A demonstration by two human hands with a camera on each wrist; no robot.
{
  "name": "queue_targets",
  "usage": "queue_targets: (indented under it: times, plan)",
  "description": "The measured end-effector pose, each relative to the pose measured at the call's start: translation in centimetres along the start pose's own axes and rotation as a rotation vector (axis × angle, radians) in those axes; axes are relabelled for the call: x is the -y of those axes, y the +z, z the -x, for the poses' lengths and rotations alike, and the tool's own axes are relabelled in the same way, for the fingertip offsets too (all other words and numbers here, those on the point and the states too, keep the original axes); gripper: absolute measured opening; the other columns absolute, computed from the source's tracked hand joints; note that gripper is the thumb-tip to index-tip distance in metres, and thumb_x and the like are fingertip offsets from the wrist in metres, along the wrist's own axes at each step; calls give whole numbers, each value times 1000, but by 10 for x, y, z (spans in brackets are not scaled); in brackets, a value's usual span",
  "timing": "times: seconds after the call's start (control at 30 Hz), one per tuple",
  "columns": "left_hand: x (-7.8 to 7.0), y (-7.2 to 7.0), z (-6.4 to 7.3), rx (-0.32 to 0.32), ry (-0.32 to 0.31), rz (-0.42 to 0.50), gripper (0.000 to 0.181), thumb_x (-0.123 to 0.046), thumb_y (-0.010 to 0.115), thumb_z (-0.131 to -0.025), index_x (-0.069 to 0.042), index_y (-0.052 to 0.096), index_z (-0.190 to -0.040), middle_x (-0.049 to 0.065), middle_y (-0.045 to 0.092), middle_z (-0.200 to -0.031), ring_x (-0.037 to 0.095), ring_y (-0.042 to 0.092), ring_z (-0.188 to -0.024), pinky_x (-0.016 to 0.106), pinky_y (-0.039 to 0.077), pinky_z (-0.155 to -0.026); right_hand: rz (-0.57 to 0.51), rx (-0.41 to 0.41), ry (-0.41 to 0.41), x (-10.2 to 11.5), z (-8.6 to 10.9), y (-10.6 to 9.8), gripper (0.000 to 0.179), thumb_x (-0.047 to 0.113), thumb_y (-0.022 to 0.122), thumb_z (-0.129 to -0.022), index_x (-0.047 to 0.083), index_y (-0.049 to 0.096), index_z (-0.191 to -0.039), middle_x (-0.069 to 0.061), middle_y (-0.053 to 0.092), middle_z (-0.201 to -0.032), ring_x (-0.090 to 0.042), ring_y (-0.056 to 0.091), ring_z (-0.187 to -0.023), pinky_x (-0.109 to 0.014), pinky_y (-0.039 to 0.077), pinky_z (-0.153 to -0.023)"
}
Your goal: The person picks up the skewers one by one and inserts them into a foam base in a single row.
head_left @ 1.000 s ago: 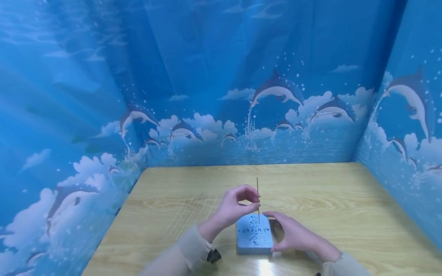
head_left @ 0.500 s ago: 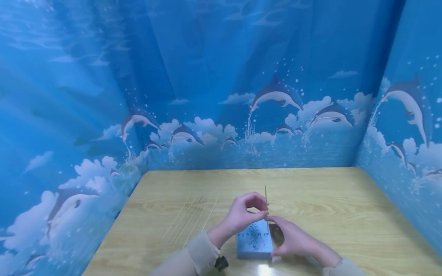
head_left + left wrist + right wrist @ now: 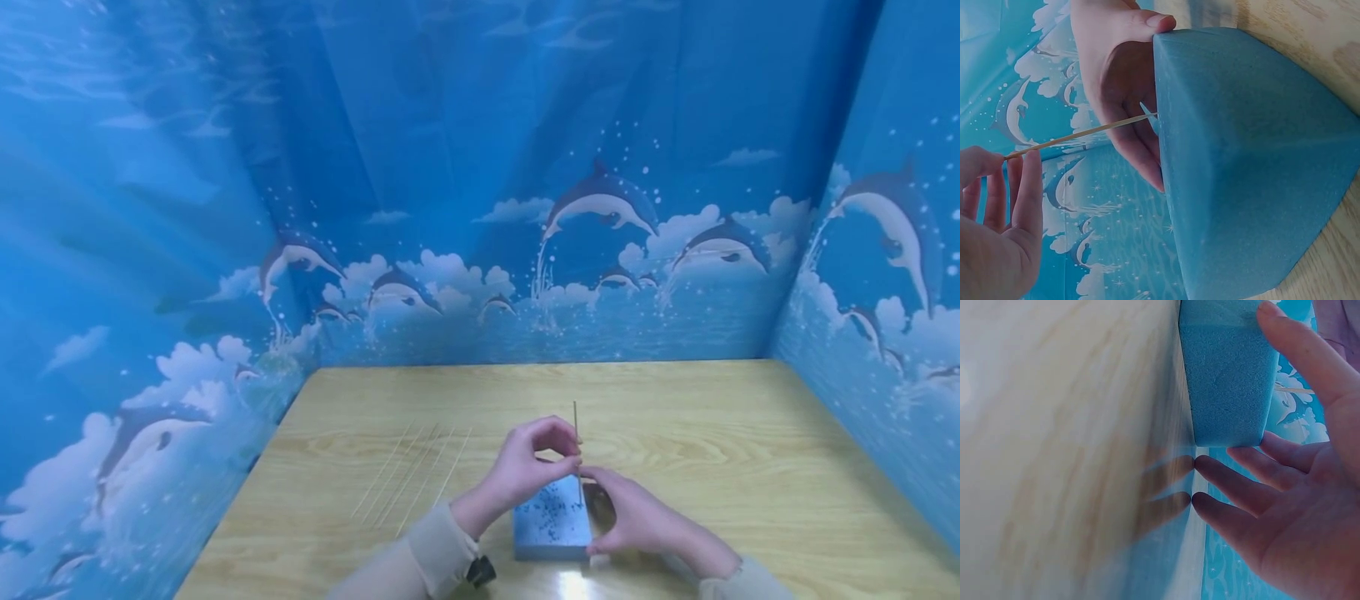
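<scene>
Near the front of the table lies a blue foam block point(image 3: 551, 529), its top dotted with dark specks. My left hand point(image 3: 525, 462) is above it, pinching a thin wooden stick point(image 3: 1085, 132) between thumb and fingertips. The stick stands nearly upright, its lower end right at the top face near the right edge. My right hand point(image 3: 637, 521) grips the block from the right, the thumb at the front corner and a forefinger at the back one. In the right wrist view, the lower fingers point(image 3: 1229, 484) spread beside the block, close to the tabletop.
Several thin sticks point(image 3: 382, 471) lie spread on the wooden table point(image 3: 675, 417), left of the block. A blue curtain point(image 3: 450, 167) printed with dolphins closes off the back and both sides. A small dark object point(image 3: 481, 572) sits at the left sleeve cuff.
My left hand has carried the stick to the right, toward the block's right edge, and has then stayed nearly still. The right hand keeps its grip on the block.
</scene>
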State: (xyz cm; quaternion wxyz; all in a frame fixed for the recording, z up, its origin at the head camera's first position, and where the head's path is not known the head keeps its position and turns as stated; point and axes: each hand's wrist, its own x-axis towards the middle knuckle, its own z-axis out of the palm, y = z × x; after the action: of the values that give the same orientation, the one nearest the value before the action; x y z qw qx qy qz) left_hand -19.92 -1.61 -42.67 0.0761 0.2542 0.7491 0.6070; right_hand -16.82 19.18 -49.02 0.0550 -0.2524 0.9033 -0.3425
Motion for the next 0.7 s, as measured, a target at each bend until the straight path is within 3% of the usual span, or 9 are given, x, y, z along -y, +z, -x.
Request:
queue_targets:
  times: [0.2,0.5,0.7]
  plan:
    - [2,1,0,23,12,-22,26,-4,74,-84,-5,66,-109,1,71,-95,1,65,-85,21,60,-74,6,-14,-15,1,0,0,106,43,90,-58,1,43,-143,-18,54,-142,-36,55,-126,-61,41,-108]
    - [6,4,1,21,-3,-45,23,-5,74,-84,-11,67,-105,-2,71,-94,0,65,-84,20,60,-72,19,-17,-24,-1,1,2,106,44,90,-59,0,43,-143,-18,54,-143,-36,55,-127,-61,41,-107]
    - [8,6,0,28,36,-88,23,-7,74,-85,-9,67,-106,1,73,-95,-1,65,-85,18,60,-71,14,-21,-32,-1,2,1,104,43,90,-59,0,44,-142,-18,54,-141,-37,56,-125,-60,44,-106]
